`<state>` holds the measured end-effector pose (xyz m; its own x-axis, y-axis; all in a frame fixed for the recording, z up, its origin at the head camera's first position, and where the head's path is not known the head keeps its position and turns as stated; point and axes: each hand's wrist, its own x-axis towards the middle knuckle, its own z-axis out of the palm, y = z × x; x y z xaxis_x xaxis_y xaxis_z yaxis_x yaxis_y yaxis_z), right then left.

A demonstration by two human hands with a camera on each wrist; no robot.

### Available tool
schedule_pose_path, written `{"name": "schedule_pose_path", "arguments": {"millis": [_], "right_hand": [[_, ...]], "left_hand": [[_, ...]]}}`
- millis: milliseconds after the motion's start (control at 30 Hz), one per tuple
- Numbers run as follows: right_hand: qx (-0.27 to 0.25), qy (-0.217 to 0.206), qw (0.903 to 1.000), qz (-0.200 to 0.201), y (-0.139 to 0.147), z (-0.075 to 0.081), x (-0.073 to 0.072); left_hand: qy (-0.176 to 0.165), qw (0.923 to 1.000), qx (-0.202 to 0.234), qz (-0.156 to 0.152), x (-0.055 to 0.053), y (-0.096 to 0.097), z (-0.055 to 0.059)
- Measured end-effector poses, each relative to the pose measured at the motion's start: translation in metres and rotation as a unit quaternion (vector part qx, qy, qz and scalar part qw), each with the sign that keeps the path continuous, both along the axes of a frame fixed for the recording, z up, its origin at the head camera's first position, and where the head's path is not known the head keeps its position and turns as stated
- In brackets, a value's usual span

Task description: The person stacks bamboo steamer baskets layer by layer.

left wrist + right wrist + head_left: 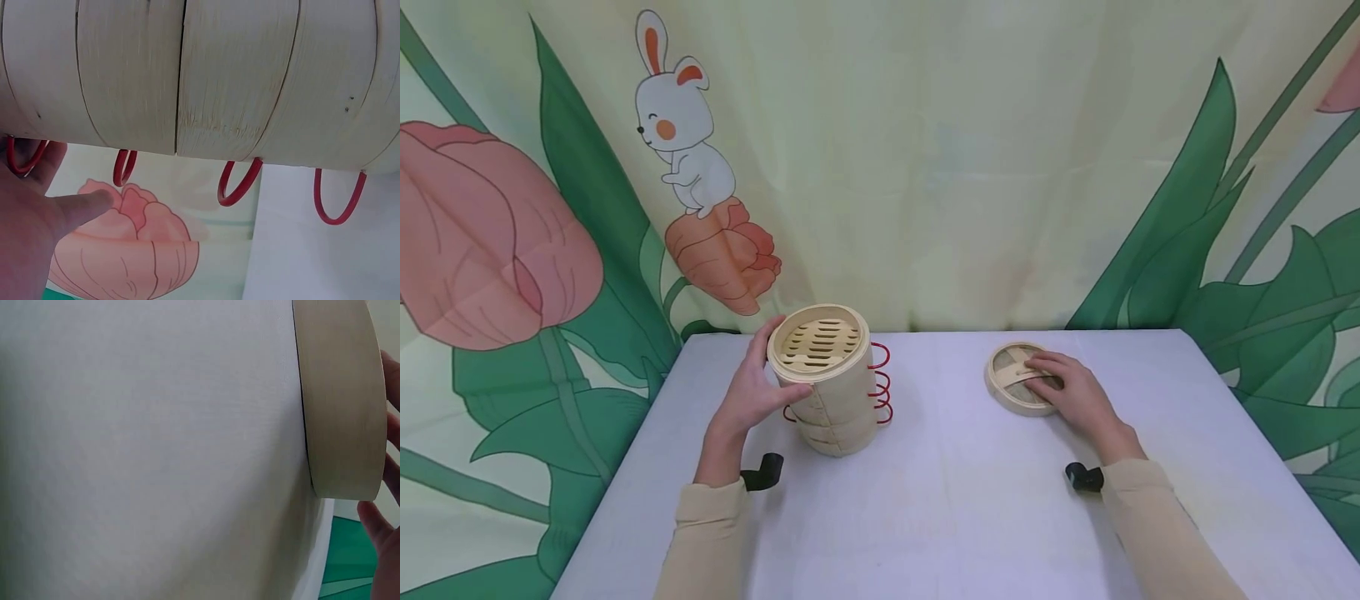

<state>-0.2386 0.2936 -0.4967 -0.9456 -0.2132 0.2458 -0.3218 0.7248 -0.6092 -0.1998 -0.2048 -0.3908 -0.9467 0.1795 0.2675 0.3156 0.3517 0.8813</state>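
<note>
A tall stack of round bamboo steamer baskets (838,408) stands on the left of the table, with a slatted top (820,343) showing. Red loops (234,187) stick out from its sides. My left hand (758,379) holds the stack near its upper rim, thumb across the front and fingers round the left side. To the right lies a round woven bamboo steamer lid (1009,392) with a small strap handle (1017,377) across its top. The right hand (1078,396) reaches over the lid from the right, fingertips at the handle; its thumb (374,525) shows by the lid's rim.
A white cloth (940,500) covers the table. Behind it hangs a printed curtain (970,208) with a rabbit, tulips and leaves. Small black cameras (763,472) sit on both wrists. White tabletop separates the stack and the lid.
</note>
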Motion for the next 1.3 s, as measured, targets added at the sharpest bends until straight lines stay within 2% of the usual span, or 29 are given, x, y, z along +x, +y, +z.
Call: {"name": "schedule_pose_path", "arguments": {"millis": [300,467,800,967,1133,1300], "right_hand": [[-0.007,-0.01,0.9998,0.015,0.005,-0.01,-0.008],[-0.004,0.019,0.9996,0.022,0.005,-0.008,-0.009],[0.045,0.09,0.9948,0.01,-0.002,-0.006,-0.007],[0.046,0.121,0.9915,-0.007,-0.005,0.002,-0.002],[0.035,0.155,0.9871,-0.019,-0.013,0.018,0.004],[0.045,0.178,0.9826,-0.031,-0.022,0.032,0.009]], "left_hand": [[-0.007,1.0,0.001,-0.001,0.0,-0.001,-0.001],[-0.005,0.9999,0.01,-0.006,-0.002,0.0,-0.002],[0.002,0.9999,0.009,-0.004,-0.001,-0.001,-0.001],[0.003,1.0,0.006,-0.006,-0.002,0.0,-0.001],[0.001,1.0,0.006,-0.005,-0.003,0.0,-0.001],[-0.004,1.0,0.005,-0.004,-0.002,0.0,-0.002]]}}
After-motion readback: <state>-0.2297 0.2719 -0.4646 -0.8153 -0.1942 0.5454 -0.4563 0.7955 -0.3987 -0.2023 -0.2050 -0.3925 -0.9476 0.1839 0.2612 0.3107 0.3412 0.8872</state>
